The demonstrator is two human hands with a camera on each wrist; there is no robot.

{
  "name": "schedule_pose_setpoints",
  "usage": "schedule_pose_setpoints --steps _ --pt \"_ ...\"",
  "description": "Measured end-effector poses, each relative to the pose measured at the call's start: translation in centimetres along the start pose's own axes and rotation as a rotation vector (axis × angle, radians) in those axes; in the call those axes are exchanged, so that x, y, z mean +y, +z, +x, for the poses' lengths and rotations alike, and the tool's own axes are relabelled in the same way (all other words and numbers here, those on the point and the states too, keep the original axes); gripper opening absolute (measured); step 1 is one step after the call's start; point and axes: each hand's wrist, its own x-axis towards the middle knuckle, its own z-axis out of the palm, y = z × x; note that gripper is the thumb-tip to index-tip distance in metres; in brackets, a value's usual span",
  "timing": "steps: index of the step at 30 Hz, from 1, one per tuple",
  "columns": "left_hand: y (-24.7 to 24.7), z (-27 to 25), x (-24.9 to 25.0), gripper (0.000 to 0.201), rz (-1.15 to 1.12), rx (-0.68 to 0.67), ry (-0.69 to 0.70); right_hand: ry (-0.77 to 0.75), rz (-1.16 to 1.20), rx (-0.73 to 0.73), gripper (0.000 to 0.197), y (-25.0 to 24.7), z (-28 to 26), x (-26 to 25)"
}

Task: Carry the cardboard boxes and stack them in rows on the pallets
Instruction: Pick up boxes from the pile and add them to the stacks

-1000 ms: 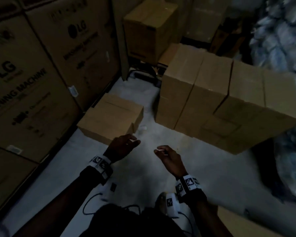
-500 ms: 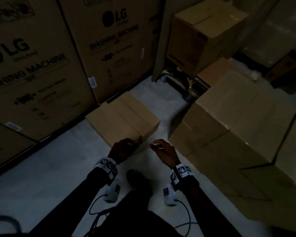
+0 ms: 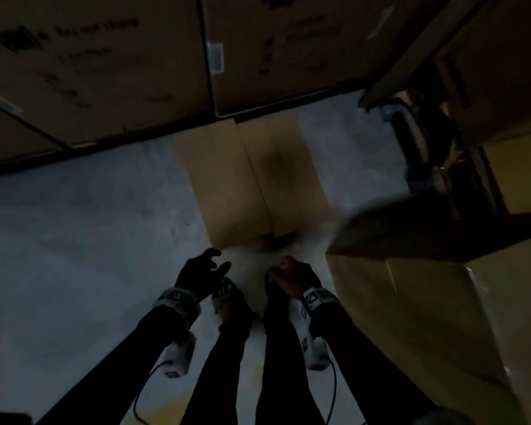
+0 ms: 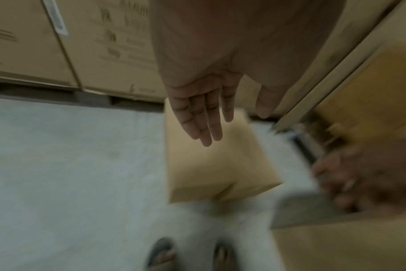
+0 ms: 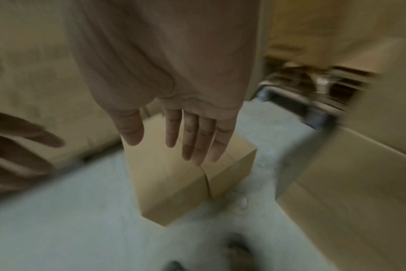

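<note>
A plain cardboard box [image 3: 255, 179] lies on the pale floor straight ahead of me, its taped seam running away from me; it also shows in the wrist views as the box [image 4: 216, 161] and the box [image 5: 188, 176]. My left hand [image 3: 201, 273] hangs open just short of its near edge, fingers straight [image 4: 204, 117]. My right hand [image 3: 290, 276] is beside it, also empty, with fingers extended [image 5: 197, 139] above the box. Neither hand touches the box.
Big printed appliance cartons [image 3: 105, 62] wall off the far side. A stack of cardboard boxes [image 3: 426, 302] rises close on my right. A dark pallet-truck frame [image 3: 417, 142] sits at the back right. My sandalled feet [image 4: 165, 254] stand on bare floor [image 3: 74, 240].
I have stepped up to the floor box and tilted my view down, so it now lies squarely ahead. Both hands stay low, empty and near its front edge.
</note>
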Motion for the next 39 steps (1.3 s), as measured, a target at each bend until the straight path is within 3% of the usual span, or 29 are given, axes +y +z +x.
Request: schedule_pose_setpoints --steps 3,6,11,15,19,22,26,29,32,35,39 --pt "3.2 5.5 -3.8 0.057 0.005 -0.015 -0.124 -0.012 -0.089 -0.002 0.068 1.0 8.8 0.6" --pt "6.4 10.8 -6.8 0.063 -0.051 0.056 -0.213 -0.066 -0.13 -0.014 0.078 2.2 16.7 1.1" --pt "11.7 19.8 -9.9 0.084 -0.107 0.115 -0.245 -0.133 -0.25 0.029 0.082 3.9 27.2 2.1" --pt "14.7 25.1 -11.4 0.087 -0.152 0.147 -0.196 -0.176 -0.314 0.03 0.085 5.3 32.4 2.7" --pt "16.2 28.9 -11.6 0.087 -0.17 0.098 -0.336 -0.3 -0.359 0.213 0.08 6.6 33.8 3.2" --pt "17.1 30.1 -12.0 0.095 -0.219 0.118 -0.364 -0.301 -0.304 0.274 0.08 7.8 33.6 3.4" --pt "17.6 30.2 -12.6 0.096 -0.269 0.157 -0.328 -0.225 0.038 0.27 0.086 8.0 34.7 2.5" --pt "16.7 29.8 -13.0 0.094 -0.283 0.178 -0.332 -0.213 0.28 0.199 0.071 7.2 35.4 1.7" --pt "15.1 29.1 -14.1 0.105 -0.271 0.239 -0.338 -0.324 0.095 0.149 0.068 7.6 35.6 1.7" --pt "13.4 28.9 -15.6 0.098 -0.321 0.305 -0.414 -0.334 0.06 0.076 0.077 9.4 35.9 0.7" --pt "11.9 29.4 -16.3 0.101 -0.293 0.208 -0.329 -0.383 0.056 0.124 0.086 11.1 37.8 -0.5"
